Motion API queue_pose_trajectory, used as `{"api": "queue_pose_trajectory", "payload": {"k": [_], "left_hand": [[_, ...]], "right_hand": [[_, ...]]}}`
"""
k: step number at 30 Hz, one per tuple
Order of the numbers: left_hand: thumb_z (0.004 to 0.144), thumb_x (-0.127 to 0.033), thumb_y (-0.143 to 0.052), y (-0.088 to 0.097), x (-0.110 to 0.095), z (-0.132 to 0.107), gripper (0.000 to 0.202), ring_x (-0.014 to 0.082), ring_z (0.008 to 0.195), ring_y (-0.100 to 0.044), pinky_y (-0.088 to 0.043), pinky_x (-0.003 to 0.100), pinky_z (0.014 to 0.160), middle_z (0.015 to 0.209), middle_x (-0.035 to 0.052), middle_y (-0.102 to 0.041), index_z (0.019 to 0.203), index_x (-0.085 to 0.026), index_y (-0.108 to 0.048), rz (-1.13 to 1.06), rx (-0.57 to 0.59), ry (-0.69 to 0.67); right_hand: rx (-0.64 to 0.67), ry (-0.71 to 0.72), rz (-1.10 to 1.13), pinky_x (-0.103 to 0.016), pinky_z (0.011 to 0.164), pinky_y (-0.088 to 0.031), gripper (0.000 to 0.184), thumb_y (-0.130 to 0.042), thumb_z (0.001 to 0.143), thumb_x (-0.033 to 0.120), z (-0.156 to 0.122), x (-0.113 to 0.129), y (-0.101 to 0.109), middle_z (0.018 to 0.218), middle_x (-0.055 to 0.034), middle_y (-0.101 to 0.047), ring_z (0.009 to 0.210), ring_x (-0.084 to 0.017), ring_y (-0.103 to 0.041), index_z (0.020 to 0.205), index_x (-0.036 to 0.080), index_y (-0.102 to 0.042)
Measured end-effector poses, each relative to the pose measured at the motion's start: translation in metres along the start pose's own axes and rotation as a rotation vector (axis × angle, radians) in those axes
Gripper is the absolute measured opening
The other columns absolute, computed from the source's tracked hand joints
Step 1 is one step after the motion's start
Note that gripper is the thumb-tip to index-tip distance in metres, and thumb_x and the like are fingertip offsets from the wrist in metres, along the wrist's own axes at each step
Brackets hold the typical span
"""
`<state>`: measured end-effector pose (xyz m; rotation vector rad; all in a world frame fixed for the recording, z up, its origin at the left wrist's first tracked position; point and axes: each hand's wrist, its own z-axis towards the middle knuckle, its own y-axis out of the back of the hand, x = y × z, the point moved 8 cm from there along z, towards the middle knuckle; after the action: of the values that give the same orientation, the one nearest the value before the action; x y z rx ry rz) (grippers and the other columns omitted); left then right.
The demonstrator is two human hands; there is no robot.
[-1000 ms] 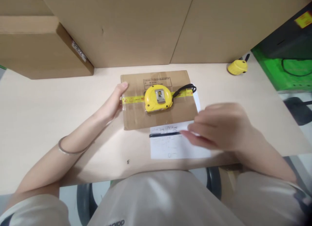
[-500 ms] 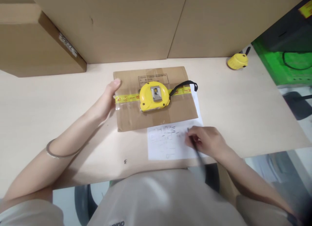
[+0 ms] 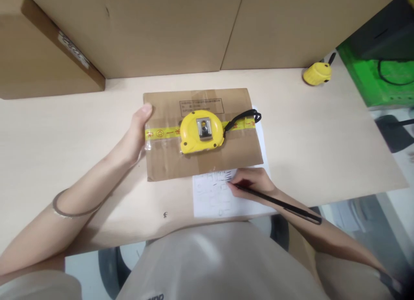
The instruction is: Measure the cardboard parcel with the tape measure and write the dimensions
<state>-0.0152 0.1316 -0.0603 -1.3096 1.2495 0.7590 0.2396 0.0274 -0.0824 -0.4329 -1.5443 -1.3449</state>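
Left hand (image 3: pixel 136 128) clasping flat cardboard box (image 3: pixel 168 160), right hand (image 3: pixel 255 179) wielding black pen (image 3: pixel 281 201)

A person in a pale shirt (image 3: pixel 200 265) is working at a light-toned table (image 3: pixel 323 153). The left hand's grip is holding the box by its left edge, the thumb resting on top and the other fingers hiding from view; a bangle (image 3: pixel 69 215) is circling the forearm. The right hand's grip is pinching the pen narrowly, its tip pointing at handwritten marks on a white sheet of paper (image 3: pixel 207 205), its barrel slanting back over the wrist. The box is covering the sheet's upper part. Atop the box, a yellow tape measure (image 3: pixel 190 132) is lying over a printed yellow strip (image 3: pixel 163 133), its metal clip facing up, its black strap (image 3: pixel 233 120) trailing right. A 2nd tape measure (image 3: pixel 317 74) is sitting toward the table's far right, near 2 tall cardboard panels (image 3: pixel 168 28) that are standing across the back. A carton (image 3: pixel 48 58) is occupying the back left.
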Motion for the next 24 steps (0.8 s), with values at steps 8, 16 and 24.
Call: {"api": "queue_pose_trajectory", "payload": {"k": [8,16,24], "left_hand": [[0.099,-0.057,-0.034,-0.001,0.000,-0.003,0.067,0.0371,0.133,-0.060,-0.053,0.053,0.109,0.124,0.0137,-0.074,0.140,-0.008,-0.053,-0.017,-0.018,-0.005],[0.100,-0.055,-0.034,-0.001,-0.004,-0.004,0.064,0.0371,0.132,-0.060,-0.054,0.052,0.108,0.123,0.0122,-0.074,0.140,-0.009,-0.055,0.011,-0.053,-0.016],[0.100,-0.056,-0.035,-0.001,-0.005,-0.007,0.064,0.0366,0.133,-0.059,-0.054,0.052,0.108,0.125,0.0113,-0.073,0.140,-0.009,-0.054,0.015,-0.087,-0.018]], "right_hand": [[0.066,0.125,-0.023,-0.020,0.047,-0.035,0.023,-0.063,0.082,0.011,0.006,0.014,0.000,0.057,0.0033,-0.052,0.049,-0.005,-0.045,0.060,0.017,-0.057],[0.056,0.192,-0.026,-0.019,0.048,-0.033,0.024,-0.061,0.080,0.008,0.004,0.015,-0.003,0.055,0.0047,-0.048,0.050,-0.005,-0.042,0.059,0.017,-0.053],[0.064,0.180,-0.038,-0.019,0.047,-0.032,0.024,-0.061,0.080,0.009,0.005,0.014,-0.003,0.054,0.0049,-0.049,0.048,-0.005,-0.040,0.059,0.017,-0.053]]}}
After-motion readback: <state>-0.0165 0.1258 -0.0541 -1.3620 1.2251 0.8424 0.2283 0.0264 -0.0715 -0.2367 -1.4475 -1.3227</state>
